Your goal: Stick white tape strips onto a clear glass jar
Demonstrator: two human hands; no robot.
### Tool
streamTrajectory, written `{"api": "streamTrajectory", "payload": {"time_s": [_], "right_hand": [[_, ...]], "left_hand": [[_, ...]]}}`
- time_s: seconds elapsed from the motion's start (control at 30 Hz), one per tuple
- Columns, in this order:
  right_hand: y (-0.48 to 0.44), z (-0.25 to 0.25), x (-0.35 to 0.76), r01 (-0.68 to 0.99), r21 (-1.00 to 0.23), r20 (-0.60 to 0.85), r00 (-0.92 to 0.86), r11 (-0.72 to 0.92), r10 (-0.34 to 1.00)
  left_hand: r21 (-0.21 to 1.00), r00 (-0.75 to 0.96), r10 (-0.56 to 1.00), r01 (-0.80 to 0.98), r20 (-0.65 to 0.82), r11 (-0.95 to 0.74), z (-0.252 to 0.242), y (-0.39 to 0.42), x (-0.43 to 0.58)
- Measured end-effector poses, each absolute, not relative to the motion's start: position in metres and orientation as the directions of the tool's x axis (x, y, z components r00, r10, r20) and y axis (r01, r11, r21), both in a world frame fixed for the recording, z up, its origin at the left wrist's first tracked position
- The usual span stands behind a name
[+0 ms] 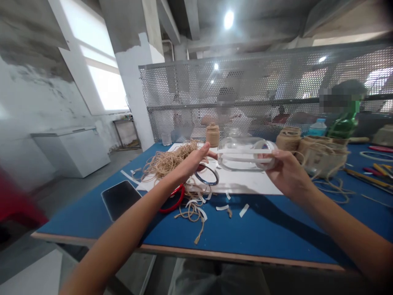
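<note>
as right hand (284, 170) grips glass jar (242, 163), left hand (196, 159) at its base

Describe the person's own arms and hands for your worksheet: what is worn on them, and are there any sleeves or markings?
The left hand and the right hand are bare: no gloves, rings, watch or bracelets show. Both arms are bare as far as the picture's lower edge, with no sleeve, band or marking in view.
</note>
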State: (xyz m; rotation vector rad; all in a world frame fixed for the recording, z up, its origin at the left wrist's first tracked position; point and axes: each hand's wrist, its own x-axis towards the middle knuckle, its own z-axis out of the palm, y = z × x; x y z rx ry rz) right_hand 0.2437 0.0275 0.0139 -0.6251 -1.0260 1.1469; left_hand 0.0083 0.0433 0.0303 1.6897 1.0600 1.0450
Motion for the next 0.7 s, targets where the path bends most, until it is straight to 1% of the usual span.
{"api": "streamTrajectory", "payload": {"time_s": [0.17,0.27,0.37,0.43,0.57,0.7], "right_hand": [[0.0282,0.0124,0.2425,-0.42,-0.873,0.269,0.007,0.247,0.963],[0.0269,0.013,0.2421,-0.436,-0.878,0.226,-0.017,0.196,0.974],[0.0259,0.0141,0.2427,-0.449,-0.879,0.193,-0.03,0.159,0.981],[0.0258,0.0145,0.2431,-0.437,-0.886,0.191,-0.038,0.155,0.981],[0.0273,0.0141,0.2436,-0.399,-0.9,0.21,-0.05,0.173,0.976],[0.0291,0.013,0.2442,-0.413,-0.894,0.216,-0.061,0.172,0.975]], "left_hand": [[0.839,0.398,0.883,0.366,0.25,-0.402,0.0311,0.0386,0.0063],[0.786,0.446,0.85,0.401,0.281,-0.47,0.0291,0.0405,0.0071],[0.751,0.492,0.814,0.401,0.307,-0.525,0.0281,0.0434,0.0073],[0.753,0.489,0.817,0.401,0.305,-0.521,0.0285,0.0433,0.0075],[0.813,0.447,0.864,0.399,0.231,-0.424,0.0303,0.0402,0.0079],[0.888,0.459,0.867,0.292,0.194,-0.354,0.0287,0.0419,0.0076]]}}
